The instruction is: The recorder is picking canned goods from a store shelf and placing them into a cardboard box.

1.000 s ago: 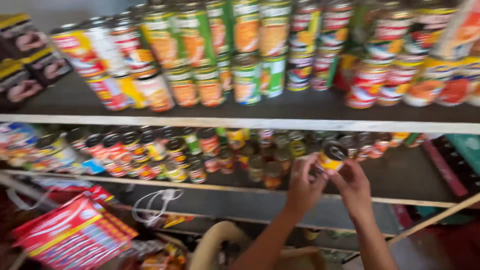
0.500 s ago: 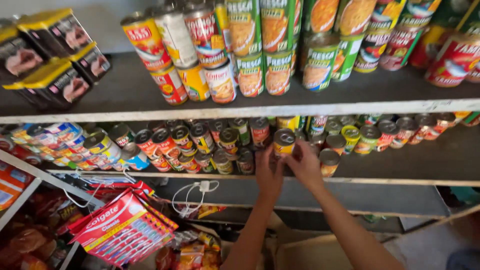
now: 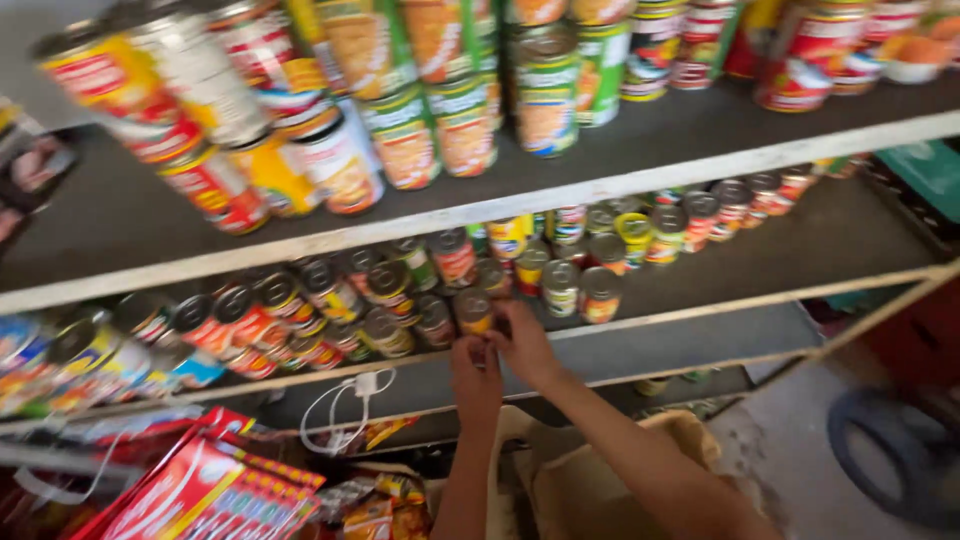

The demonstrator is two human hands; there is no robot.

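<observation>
Both my hands reach up to the middle shelf (image 3: 700,315) of a rack full of tins. Between them stands a small tin with a yellow label (image 3: 473,310), near the shelf's front edge. My left hand (image 3: 475,370) grips it from below and the left. My right hand (image 3: 525,345) holds its right side. Rows of small tins (image 3: 330,300) stand to its left, and two more tins (image 3: 580,292) stand just to its right.
The upper shelf (image 3: 620,185) carries stacked larger tins (image 3: 400,120) with green and red labels. Below hang a white cable (image 3: 345,415) and red flat packets (image 3: 200,490). An open cardboard box (image 3: 590,480) sits under my arms. A dark tyre (image 3: 890,450) lies at lower right.
My hands and the tin have moved left and down along the middle shelf, from among the back tins to its front edge. The camera has swung, tilting the view.
</observation>
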